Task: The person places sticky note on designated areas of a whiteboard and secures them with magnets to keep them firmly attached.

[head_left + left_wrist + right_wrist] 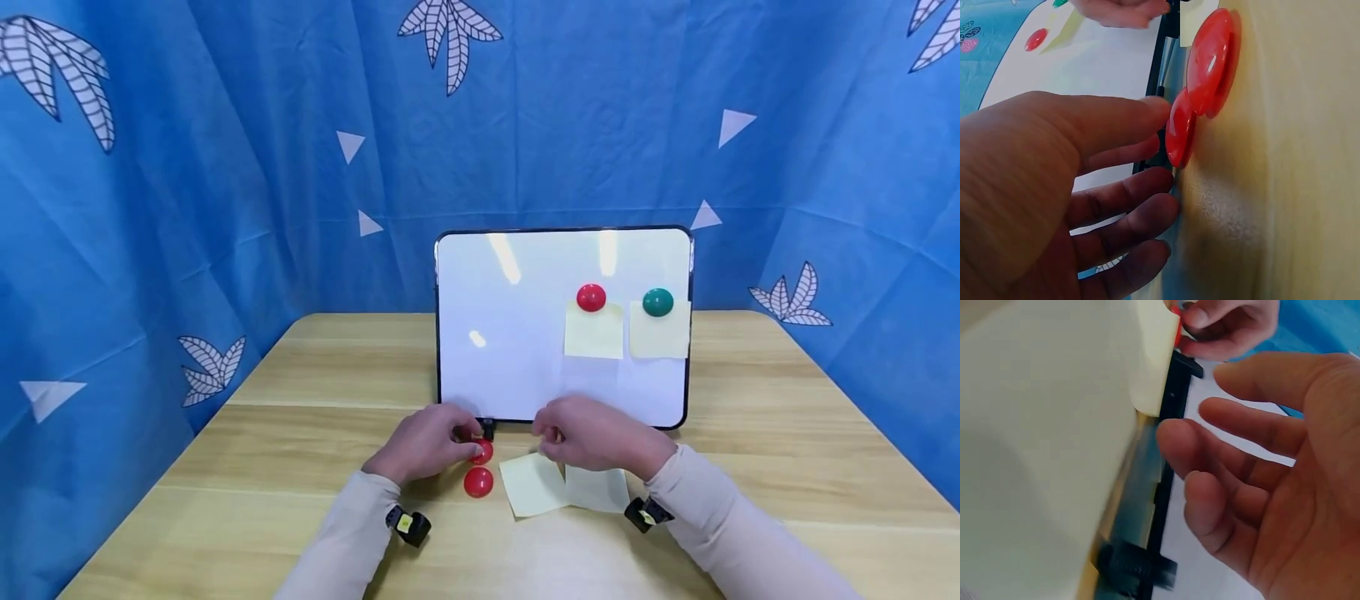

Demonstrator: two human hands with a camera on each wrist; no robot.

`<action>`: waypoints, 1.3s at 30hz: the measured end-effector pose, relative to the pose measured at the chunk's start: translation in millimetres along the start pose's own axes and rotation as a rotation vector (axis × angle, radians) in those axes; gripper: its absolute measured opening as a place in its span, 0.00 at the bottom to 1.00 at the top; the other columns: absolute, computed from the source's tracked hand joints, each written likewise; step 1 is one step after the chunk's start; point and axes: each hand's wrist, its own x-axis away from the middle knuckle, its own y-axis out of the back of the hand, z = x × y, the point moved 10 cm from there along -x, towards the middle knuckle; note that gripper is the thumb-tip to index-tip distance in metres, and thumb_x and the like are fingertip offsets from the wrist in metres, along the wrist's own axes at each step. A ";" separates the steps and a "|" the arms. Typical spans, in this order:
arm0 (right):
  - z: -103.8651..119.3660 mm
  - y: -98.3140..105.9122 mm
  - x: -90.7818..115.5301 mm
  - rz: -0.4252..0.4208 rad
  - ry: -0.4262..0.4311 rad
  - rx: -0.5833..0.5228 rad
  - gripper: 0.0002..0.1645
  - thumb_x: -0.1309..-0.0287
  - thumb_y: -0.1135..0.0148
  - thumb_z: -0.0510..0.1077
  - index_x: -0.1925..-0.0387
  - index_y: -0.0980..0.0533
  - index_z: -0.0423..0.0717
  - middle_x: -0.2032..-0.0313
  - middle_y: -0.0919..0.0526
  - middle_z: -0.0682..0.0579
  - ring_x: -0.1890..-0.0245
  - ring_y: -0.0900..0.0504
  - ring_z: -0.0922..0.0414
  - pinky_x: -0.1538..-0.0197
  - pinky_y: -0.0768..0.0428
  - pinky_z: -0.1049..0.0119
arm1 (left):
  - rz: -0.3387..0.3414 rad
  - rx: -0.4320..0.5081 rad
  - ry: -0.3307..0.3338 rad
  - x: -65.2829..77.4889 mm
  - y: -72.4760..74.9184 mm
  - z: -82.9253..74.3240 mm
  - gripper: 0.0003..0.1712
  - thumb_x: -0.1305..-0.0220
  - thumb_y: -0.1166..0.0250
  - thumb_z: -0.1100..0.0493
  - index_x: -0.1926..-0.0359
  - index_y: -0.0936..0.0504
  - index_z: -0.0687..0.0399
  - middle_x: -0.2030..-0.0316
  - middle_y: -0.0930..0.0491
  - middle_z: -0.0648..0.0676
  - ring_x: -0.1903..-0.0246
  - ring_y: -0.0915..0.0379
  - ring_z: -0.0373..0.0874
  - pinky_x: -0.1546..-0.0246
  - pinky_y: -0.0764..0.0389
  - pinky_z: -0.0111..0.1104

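Note:
My left hand (427, 442) is low at the whiteboard's bottom edge, its thumb and forefinger pinching a round red magnet (1180, 128) on the table. A second red magnet (478, 482) lies just nearer to me. My right hand (592, 433) hovers near the board's lower edge, fingers loosely bent and holding nothing. Below it are two pale yellow sticky notes (534, 485), side by side on the table. On the whiteboard (502, 350), a red magnet (591, 297) and a green magnet (657, 302) each sit at the top of a yellow note.
The whiteboard stands upright on the wooden table (337, 383), with small black feet (489, 428) at its base. A blue curtain (300, 167) with leaf prints hangs behind and on both sides.

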 end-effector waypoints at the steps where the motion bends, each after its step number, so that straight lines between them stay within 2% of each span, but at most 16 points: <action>1: 1.1 -2.7 0.0 0.013 0.003 0.012 0.10 0.40 0.32 0.43 0.57 0.15 0.47 0.70 0.20 0.65 0.69 0.24 0.65 0.59 0.21 0.65 | 0.002 -0.004 -0.001 0.0 -0.4 -0.1 0.11 0.42 0.25 0.49 0.58 0.11 0.42 0.66 0.21 0.39 0.65 0.27 0.38 0.66 0.24 0.34; 7: 3.3 -12.9 1.3 0.081 -0.032 0.040 0.08 0.45 0.27 0.43 0.63 0.17 0.48 0.72 0.25 0.58 0.70 0.29 0.61 0.64 0.26 0.64 | 0.016 -0.021 0.017 0.8 -0.9 0.7 0.17 0.46 0.22 0.46 0.57 0.11 0.44 0.64 0.22 0.40 0.63 0.28 0.39 0.65 0.24 0.34; 14: -6.7 -20.8 5.2 0.103 -0.099 0.039 0.15 0.48 0.25 0.43 0.56 0.15 0.48 0.69 0.25 0.60 0.68 0.28 0.61 0.62 0.24 0.65 | 0.028 -0.075 0.009 -0.3 -6.4 -5.3 0.19 0.49 0.21 0.45 0.57 0.11 0.44 0.63 0.23 0.41 0.63 0.29 0.39 0.66 0.24 0.33; 17: -8.1 -22.2 5.7 0.109 -0.105 0.039 0.15 0.48 0.24 0.44 0.57 0.16 0.48 0.69 0.25 0.60 0.69 0.28 0.61 0.62 0.24 0.65 | 0.026 -0.082 0.007 -0.4 -7.5 -4.7 0.19 0.49 0.21 0.45 0.57 0.12 0.45 0.63 0.24 0.41 0.63 0.29 0.39 0.66 0.24 0.33; 25: -4.9 -19.1 2.4 0.093 -0.064 0.016 0.07 0.46 0.27 0.41 0.68 0.18 0.53 0.75 0.26 0.64 0.71 0.27 0.61 0.66 0.25 0.66 | 0.017 -0.085 -0.001 2.9 -5.9 -1.4 0.22 0.51 0.20 0.44 0.56 0.12 0.45 0.62 0.24 0.41 0.63 0.29 0.39 0.66 0.24 0.32; 33: -4.7 -13.1 1.8 0.085 -0.030 0.051 0.11 0.45 0.28 0.39 0.73 0.23 0.55 0.76 0.28 0.64 0.72 0.28 0.61 0.66 0.27 0.66 | 0.000 -0.066 -0.029 3.6 -5.1 -4.2 0.21 0.49 0.21 0.46 0.55 0.12 0.46 0.60 0.25 0.41 0.63 0.29 0.38 0.67 0.24 0.30; 39: -6.3 -12.1 4.1 0.049 0.000 0.010 0.11 0.43 0.31 0.38 0.74 0.25 0.55 0.78 0.28 0.64 0.74 0.28 0.62 0.68 0.27 0.67 | 0.024 -0.071 -0.038 1.6 -6.1 -2.4 0.21 0.50 0.20 0.47 0.57 0.13 0.46 0.61 0.25 0.41 0.64 0.29 0.38 0.68 0.23 0.29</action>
